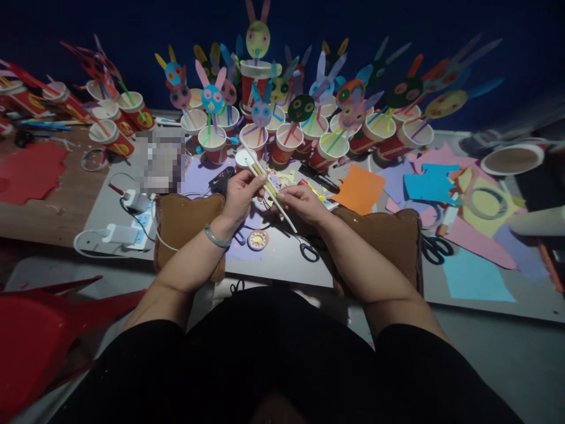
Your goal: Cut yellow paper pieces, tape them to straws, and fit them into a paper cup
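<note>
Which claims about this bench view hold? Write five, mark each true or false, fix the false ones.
1. The left hand and the right hand are both at a slim white stick. True.
2. The bangle is on the right wrist. False: it is on the left wrist.
3. The rabbit-faced figure at the top centre sits over a red cup. True.
4. The power strip is to the right of both hands. False: it lies to the left of them.
5. A red chair stands on the person's left. True.
</note>
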A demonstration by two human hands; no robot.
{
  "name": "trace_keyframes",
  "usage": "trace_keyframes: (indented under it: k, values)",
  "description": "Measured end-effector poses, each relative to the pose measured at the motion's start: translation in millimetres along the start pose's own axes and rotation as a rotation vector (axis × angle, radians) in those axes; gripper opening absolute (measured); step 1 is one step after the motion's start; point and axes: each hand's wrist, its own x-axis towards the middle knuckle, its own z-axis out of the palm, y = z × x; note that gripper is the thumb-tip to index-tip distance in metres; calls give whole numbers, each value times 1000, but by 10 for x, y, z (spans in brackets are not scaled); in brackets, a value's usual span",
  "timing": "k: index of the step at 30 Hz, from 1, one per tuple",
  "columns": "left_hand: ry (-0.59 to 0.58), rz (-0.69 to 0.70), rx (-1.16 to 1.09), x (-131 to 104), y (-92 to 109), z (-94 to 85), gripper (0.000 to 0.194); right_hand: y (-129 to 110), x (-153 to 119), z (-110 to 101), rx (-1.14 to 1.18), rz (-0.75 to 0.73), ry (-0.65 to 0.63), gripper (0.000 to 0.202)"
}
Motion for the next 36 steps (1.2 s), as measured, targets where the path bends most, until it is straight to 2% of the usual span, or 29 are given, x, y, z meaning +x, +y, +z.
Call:
trace_keyframes:
  k: [4,9,14,25,36]
  values:
    - [-42,-53,27,-22,-8,5,41,-13,-4,13,7,-28,12,44]
    - [-60,-40,23,-21,-2,12,35,1,-7,23,32,-34,60,44]
    - [3,-8,-23,-4,27,3,29,-9,3,-6,27,-37,108,46]
    - [75,8,-61,8,52,4,20,-69,-4,16,8,-174,272,46]
    - [56,-3,-45,-6,63,9,28,-85,-21,14,0,-198,261,44]
